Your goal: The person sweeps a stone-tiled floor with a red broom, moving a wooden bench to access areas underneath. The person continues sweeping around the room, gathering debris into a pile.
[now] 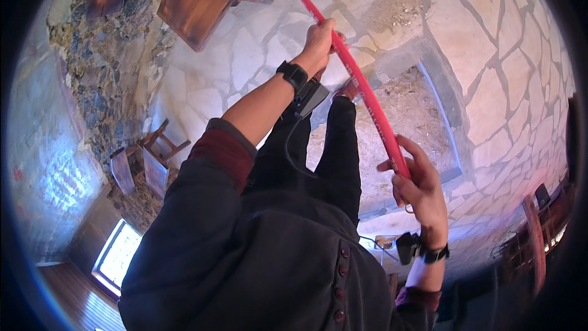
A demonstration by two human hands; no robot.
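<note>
A long red pole (pixel 363 87) with white writing on it slants across my front, running out of view at the top. My left hand (pixel 321 41) grips it partway along, fingers wrapped around it. At the near end, my right hand (pixel 420 184) holds the pole loosely between thumb and spread fingers. A small yellow loop (pixel 409 209) shows just below that end. The pole's far end is out of view. Both wrists wear black straps with a small device attached. Beyond the pole and around my shoes lies a stone-paved floor (pixel 468 32).
A rectangular dirt-filled recess (pixel 404 105) is set in the paving near my legs. Loose dirt (pixel 395 14) lies farther ahead. A wooden table (pixel 206 0) is at upper left, and a tipped-looking wooden chair (pixel 154 165) stands by the rough stone wall (pixel 101 73).
</note>
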